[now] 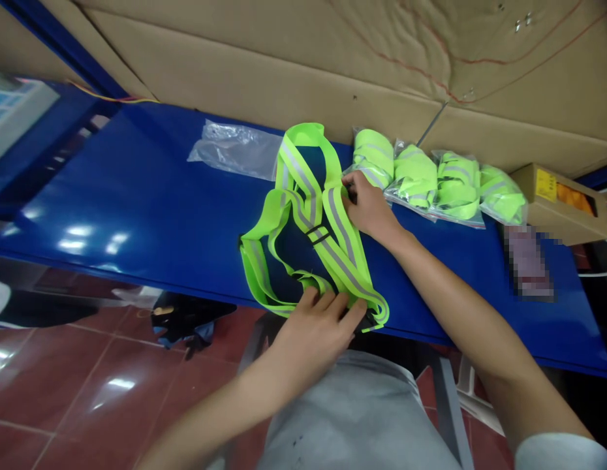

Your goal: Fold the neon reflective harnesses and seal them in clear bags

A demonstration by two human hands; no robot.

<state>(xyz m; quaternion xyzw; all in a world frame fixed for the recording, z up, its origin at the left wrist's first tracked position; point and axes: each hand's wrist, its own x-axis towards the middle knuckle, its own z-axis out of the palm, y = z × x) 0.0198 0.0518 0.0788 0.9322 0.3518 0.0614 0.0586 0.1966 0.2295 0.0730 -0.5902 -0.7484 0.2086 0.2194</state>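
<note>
On the blue table (151,202), in the head view, we saw a bright yellow-green strap harness (337,256) with grey stripes, laid out in loose loops near the middle of the front edge. A black slider (317,235) sat where its straps met, and a small black fitting (241,241) showed at its left side.

We had the left hand (317,329) at the near end of the harness, its fingers bent over the straps by the table's edge; the thumb was hidden, so we could not tell whether it pinched them. The right hand (369,203) lay farther up, fingers curled, the index fingertip touching the outer edge of the right-side strap; we could not tell whether the thumb closed against it.

Just beyond the right hand, we saw a row of four clear-bagged bundles (415,176) of the same coloured strap, and past them a cardboard box (553,219) with a yellow label. A blurred-out rectangular item (530,261) lay in front of the box. To the left of the harness top, we found a flat clear plastic bag (237,149). Cardboard sheeting (264,72) stood behind the table, and red tiles (117,385) covered the floor below.
</note>
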